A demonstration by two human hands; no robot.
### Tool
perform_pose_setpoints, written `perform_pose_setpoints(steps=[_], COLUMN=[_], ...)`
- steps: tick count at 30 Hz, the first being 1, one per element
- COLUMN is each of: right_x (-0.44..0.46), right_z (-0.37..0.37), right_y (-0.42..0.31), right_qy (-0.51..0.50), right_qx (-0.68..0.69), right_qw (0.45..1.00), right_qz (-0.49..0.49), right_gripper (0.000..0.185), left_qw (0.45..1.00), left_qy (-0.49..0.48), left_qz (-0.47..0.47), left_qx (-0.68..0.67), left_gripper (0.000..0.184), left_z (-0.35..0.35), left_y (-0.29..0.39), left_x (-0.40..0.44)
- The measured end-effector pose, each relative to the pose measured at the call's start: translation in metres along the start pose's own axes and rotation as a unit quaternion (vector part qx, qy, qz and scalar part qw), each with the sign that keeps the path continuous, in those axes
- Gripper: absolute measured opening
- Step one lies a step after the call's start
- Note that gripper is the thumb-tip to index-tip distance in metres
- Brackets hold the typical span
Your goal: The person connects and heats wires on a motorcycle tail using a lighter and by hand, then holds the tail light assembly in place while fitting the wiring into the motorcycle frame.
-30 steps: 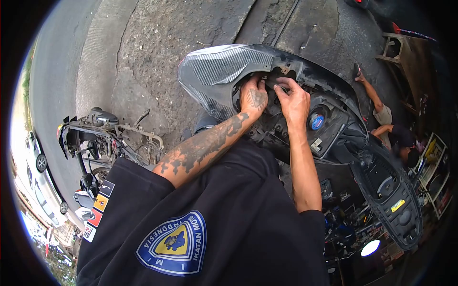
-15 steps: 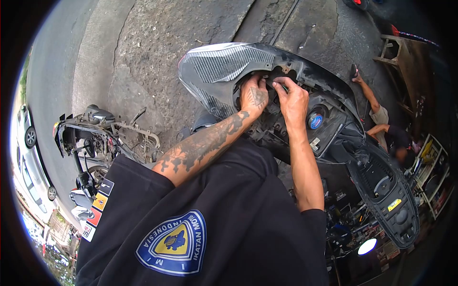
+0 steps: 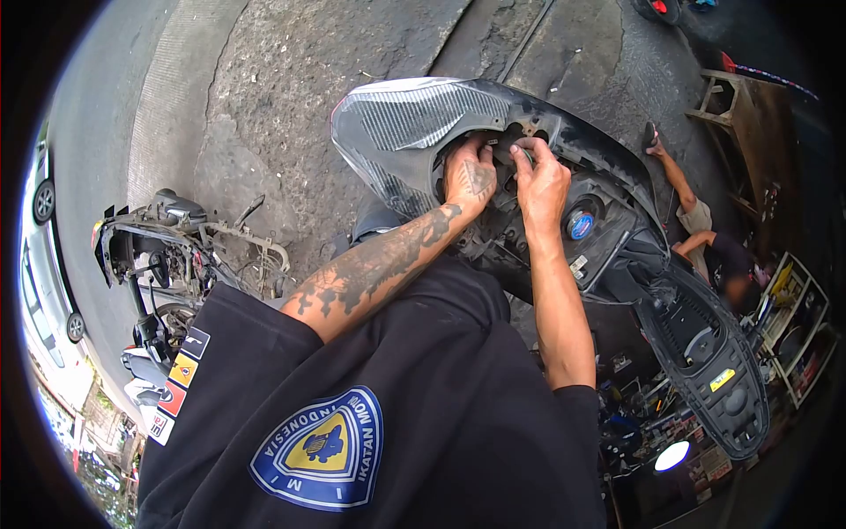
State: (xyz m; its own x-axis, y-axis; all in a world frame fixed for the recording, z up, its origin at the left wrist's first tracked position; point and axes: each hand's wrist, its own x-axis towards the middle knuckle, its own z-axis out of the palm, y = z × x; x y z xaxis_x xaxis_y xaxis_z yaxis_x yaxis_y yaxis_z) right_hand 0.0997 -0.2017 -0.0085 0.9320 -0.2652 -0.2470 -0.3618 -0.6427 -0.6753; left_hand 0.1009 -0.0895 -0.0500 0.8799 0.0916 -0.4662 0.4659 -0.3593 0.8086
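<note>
left hand (image 3: 470, 179), right hand (image 3: 541, 185) at scooter bodywork (image 3: 419, 119)

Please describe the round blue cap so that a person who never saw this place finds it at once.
Find the large dark scooter body in the upper middle. From the right hand over it, go down to the wrist; just beside that, on the picture's right, sits the round cap. Its blue face sets it apart from the black parts around it.
</note>
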Motion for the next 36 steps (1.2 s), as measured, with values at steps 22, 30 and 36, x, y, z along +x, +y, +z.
perform_pose_setpoints(steps=[22,30,36], right_x=[0.005,0.005,0.003], right_z=[0.010,0.010,0.012], right_y=[0.002,0.000,-0.001], right_qy=[-0.009,-0.007,-0.008], right_qx=[-0.015,-0.028,-0.022], right_qw=[0.995,0.993,0.995], right_qz=[-0.095,-0.110,-0.100], right_gripper=[0.012,0.012,0.011], left_qw=[0.999,0.999,1.000], left_qy=[0.024,0.024,0.018], left_qz=[0.040,0.027,0.021], left_qx=[-0.011,-0.011,-0.012], left_gripper=[0.023,0.022,0.022], left_z=[0.004,0.003,0.003], left_y=[-0.007,-0.003,-0.005], left_x=[0.001,-0.001,0.000])
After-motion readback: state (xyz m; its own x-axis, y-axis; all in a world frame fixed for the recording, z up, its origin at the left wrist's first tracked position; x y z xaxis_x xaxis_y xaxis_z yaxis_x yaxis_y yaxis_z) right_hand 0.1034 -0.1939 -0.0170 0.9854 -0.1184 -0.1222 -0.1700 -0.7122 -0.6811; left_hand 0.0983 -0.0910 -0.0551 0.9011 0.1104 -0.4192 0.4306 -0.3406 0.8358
